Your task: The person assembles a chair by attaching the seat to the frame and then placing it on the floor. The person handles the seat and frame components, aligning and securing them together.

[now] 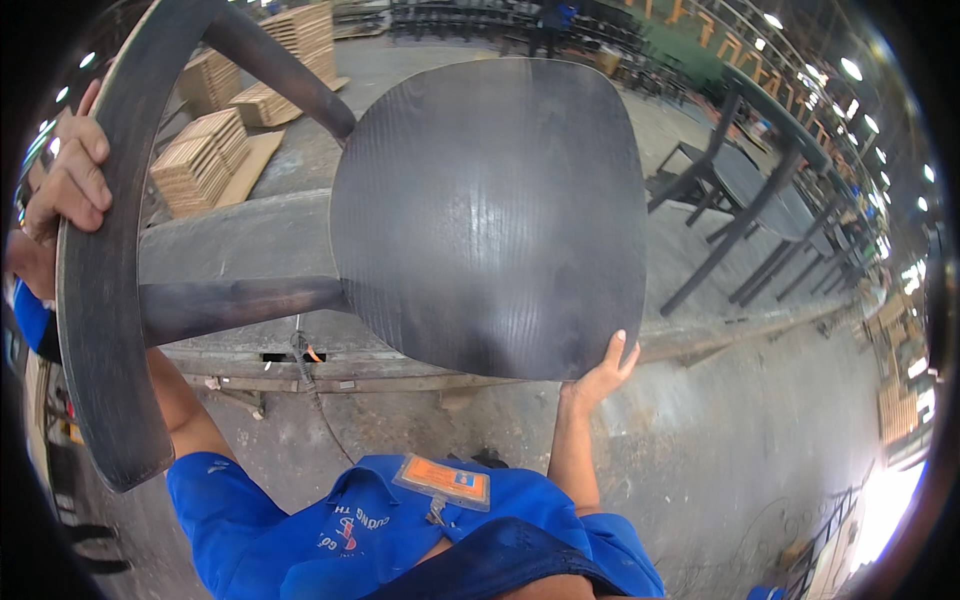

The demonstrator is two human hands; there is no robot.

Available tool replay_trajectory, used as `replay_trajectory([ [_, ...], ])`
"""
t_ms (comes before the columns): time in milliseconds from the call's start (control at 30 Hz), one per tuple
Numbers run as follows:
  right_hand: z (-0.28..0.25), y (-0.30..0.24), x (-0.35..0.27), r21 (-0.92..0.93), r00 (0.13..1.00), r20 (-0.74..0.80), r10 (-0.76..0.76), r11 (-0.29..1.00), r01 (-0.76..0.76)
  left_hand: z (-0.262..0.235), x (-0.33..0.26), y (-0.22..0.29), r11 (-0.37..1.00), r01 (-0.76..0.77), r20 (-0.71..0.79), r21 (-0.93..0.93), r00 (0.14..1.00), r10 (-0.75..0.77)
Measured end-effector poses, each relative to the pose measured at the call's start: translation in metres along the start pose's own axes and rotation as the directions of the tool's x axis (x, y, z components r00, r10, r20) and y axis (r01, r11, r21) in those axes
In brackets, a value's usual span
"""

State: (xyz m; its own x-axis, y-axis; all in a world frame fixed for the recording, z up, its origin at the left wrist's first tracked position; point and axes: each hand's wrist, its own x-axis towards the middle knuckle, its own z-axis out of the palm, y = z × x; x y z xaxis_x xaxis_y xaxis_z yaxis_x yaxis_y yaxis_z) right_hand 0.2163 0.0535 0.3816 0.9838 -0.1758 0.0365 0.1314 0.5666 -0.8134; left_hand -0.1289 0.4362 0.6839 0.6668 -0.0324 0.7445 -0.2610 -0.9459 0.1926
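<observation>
A dark, black-stained wooden chair [490, 215] is held up in front of me, tipped so its broad seat faces me. Its curved backrest [105, 330] is at the left, joined to the seat by two round posts. My left forearm passes behind the backrest, which hides the wrist. At the outer edge, the fingers of my left hand [75, 180] are closed over the wood. My right hand [603, 370] grips the seat's near right rim, thumb on top and the other fingers hidden beneath.
A long grey platform [250, 235] runs behind the chair. Several dark chairs [765, 195] stand on its right side. Stacks of light wooden boards [205, 155] are at the back left. A cable [320, 405] hangs at the platform's front edge. Blue clothing [35, 320] shows at the far left.
</observation>
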Motion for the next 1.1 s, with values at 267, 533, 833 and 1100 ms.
replay_trajectory([
  [267, 0.109, 0.038, 0.130, -0.081, 0.905, 0.425, 0.015, 0.996, 0.021, 0.092, -0.025, 0.098, 0.904, -0.317, -0.259, 0.288, 0.883, 0.392],
  [533, 0.269, 0.067, 0.154, -0.047, 0.584, 0.802, 0.125, 0.988, -0.147, 0.158, -0.069, 0.186, 0.752, 0.184, -0.568, 0.633, 0.771, 0.289],
  [833, 0.330, 0.048, 0.096, 0.005, 0.300, 0.954, 0.002, 1.000, -0.024, 0.229, -0.099, 0.286, 0.770, 0.622, -0.971, 0.144, 0.239, -0.011],
  [1100, 0.308, 0.018, 0.062, 0.046, 0.168, 0.984, -0.052, 0.998, 0.037, 0.214, -0.140, 0.324, 0.799, 0.130, -0.810, -0.587, -0.093, -0.580],
])
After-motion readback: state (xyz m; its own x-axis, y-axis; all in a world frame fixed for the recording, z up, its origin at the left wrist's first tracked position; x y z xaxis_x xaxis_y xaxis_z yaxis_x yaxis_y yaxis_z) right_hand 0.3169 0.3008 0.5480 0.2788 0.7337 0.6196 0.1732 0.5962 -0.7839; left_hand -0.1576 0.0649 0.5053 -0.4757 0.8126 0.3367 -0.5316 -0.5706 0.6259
